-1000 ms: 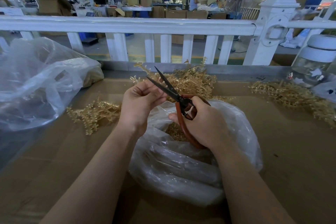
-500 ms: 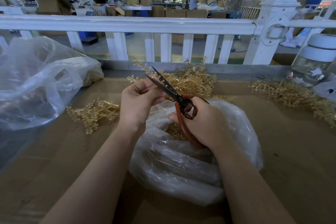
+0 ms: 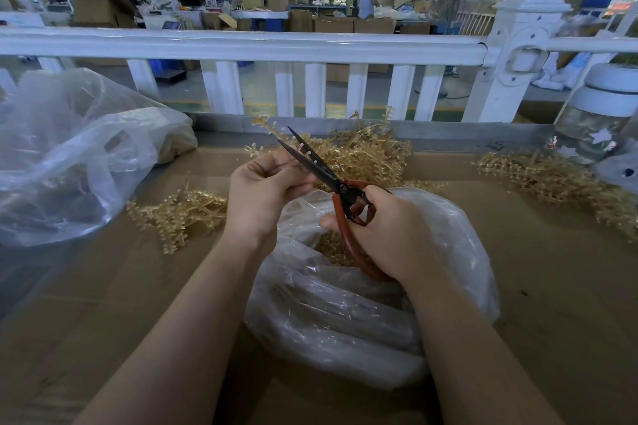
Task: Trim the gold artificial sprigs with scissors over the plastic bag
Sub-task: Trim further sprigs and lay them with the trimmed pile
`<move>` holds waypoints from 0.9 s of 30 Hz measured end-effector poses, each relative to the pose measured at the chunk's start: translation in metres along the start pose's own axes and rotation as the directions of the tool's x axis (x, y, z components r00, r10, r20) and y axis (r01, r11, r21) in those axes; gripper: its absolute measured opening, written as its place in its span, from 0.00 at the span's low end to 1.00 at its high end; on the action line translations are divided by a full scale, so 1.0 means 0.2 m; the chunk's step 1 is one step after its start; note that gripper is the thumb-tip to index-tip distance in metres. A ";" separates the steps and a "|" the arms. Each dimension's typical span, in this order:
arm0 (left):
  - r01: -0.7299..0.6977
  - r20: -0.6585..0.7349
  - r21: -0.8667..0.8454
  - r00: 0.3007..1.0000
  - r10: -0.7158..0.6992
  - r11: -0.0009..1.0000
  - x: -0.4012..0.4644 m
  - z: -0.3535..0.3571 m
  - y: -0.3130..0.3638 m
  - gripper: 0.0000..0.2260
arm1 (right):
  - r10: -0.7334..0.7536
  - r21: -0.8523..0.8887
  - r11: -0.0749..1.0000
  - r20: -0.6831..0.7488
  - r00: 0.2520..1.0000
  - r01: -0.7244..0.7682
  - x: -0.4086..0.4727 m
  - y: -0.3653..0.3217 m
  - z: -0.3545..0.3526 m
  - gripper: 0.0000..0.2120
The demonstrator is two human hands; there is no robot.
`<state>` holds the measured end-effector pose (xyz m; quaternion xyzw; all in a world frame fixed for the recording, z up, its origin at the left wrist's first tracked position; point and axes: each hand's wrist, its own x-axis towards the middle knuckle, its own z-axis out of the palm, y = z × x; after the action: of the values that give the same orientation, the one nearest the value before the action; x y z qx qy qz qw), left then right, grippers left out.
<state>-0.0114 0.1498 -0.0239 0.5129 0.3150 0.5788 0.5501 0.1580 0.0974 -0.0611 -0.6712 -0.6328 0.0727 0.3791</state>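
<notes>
The left hand [image 3: 267, 190] pinches a light, springy gold sprig [image 3: 266, 124] by its stem; the right hand [image 3: 386, 231] grips the scissors [image 3: 340, 190], blades parted.

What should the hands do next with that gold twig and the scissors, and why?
Probably squeeze the scissors shut. The right hand grips the red handles with the blades slightly open, and the left hand pinches a sprig lying across the blades. The bag sits open below, so the cut piece should drop in.
</notes>
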 end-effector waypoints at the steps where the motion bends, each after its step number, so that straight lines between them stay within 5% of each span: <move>1: -0.001 0.001 0.003 1.000 0.001 1.000 0.00 0.00 0.00 0.12 | -0.002 -0.003 1.000 -0.001 1.000 0.002 0.00 0.00 0.00 0.28; 27: 0.033 0.011 0.093 0.999 -0.034 0.995 -0.02 0.02 0.00 0.09 | -0.003 -0.024 1.000 -0.033 0.999 0.002 -0.01 -0.01 0.00 0.28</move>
<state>-0.0076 0.1446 -0.0241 0.5362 0.3464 0.5512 0.5374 0.1573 0.0956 -0.0606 -0.6761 -0.6281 0.0537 0.3814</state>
